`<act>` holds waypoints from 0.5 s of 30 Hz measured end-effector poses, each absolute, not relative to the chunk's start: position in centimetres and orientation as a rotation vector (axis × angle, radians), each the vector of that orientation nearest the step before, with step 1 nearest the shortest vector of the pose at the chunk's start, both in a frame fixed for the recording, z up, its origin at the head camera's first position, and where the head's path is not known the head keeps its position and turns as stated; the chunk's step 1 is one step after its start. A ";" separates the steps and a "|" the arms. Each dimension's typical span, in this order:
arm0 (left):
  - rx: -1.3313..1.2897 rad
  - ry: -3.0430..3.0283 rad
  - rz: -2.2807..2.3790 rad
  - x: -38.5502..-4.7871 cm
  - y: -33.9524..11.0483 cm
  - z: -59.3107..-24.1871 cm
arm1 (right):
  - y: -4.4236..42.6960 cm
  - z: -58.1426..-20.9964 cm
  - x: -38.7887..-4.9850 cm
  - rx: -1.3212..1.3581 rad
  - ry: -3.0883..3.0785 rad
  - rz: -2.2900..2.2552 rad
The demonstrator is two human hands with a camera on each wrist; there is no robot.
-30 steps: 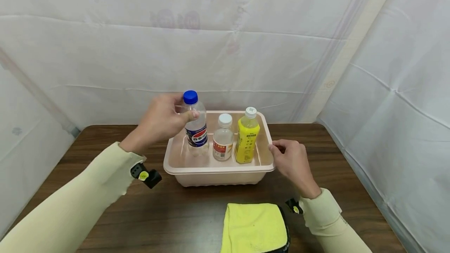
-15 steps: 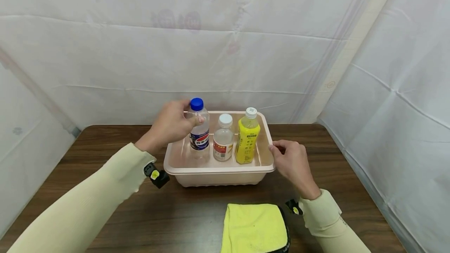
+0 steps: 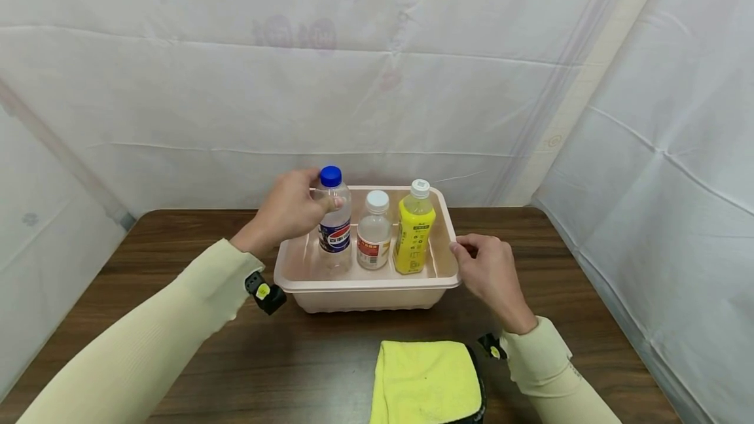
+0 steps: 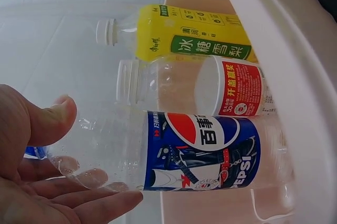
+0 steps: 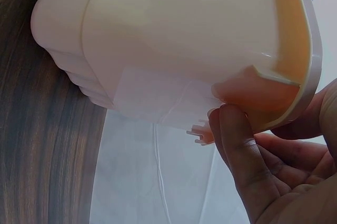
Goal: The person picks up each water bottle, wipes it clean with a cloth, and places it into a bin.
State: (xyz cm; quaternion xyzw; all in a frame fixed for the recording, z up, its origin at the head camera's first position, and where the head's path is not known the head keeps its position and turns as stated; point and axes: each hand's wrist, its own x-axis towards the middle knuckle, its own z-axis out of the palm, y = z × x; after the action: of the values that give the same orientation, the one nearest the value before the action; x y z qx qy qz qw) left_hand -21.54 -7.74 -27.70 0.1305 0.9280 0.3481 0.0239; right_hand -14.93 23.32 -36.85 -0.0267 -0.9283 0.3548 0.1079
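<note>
My left hand (image 3: 291,207) holds a clear Pepsi bottle (image 3: 336,241) with a blue cap by its upper part, thumb on one side and fingers on the other. The bottle stands upright at the left inside a pale pink plastic tub (image 3: 365,300). Beside it are a clear bottle with a white cap and red label (image 4: 242,87) and a yellow-labelled drink bottle (image 4: 195,32), both upright. My right hand (image 3: 485,271) pinches the tub's right rim (image 5: 310,71); the right wrist view shows its fingers under the rim.
A folded yellow cloth (image 3: 427,381) with a dark edge lies in front of the tub on the dark wooden table (image 3: 235,358). White sheeting (image 3: 377,84) hangs behind the table and along both sides.
My left hand has moved right and down with the Pepsi bottle, bringing it closer to the middle bottle; the last half second shows almost no motion. My right hand has stayed on the rim.
</note>
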 end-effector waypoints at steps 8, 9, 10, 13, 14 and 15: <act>0.396 2.881 1.070 -21.8 -7.6 -28.0 | 23.2 -36.9 -14.9 -0.076 -2.725 1.052; 0.397 2.880 1.068 -21.8 -7.6 -28.0 | 23.2 -36.9 -15.0 -0.075 -2.725 1.052; 0.398 2.880 1.067 -21.9 -7.6 -28.1 | 23.2 -36.9 -15.0 -0.074 -2.725 1.054; 0.398 2.882 1.060 -21.9 -7.6 -28.2 | 23.1 -36.9 -14.9 -0.072 -2.724 1.061; 0.397 2.883 1.057 -21.9 -7.6 -28.2 | 23.1 -36.9 -14.9 -0.071 -2.724 1.063; 0.398 2.885 1.054 -21.9 -7.6 -28.3 | 23.1 -36.9 -14.9 -0.071 -2.723 1.065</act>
State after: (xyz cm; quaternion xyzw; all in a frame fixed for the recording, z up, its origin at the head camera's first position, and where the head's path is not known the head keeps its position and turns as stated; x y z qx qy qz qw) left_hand -21.94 -7.60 -28.30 0.1283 0.9313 0.3402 0.0221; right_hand -14.90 23.07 -36.87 -0.0242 -0.9256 0.3619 0.1081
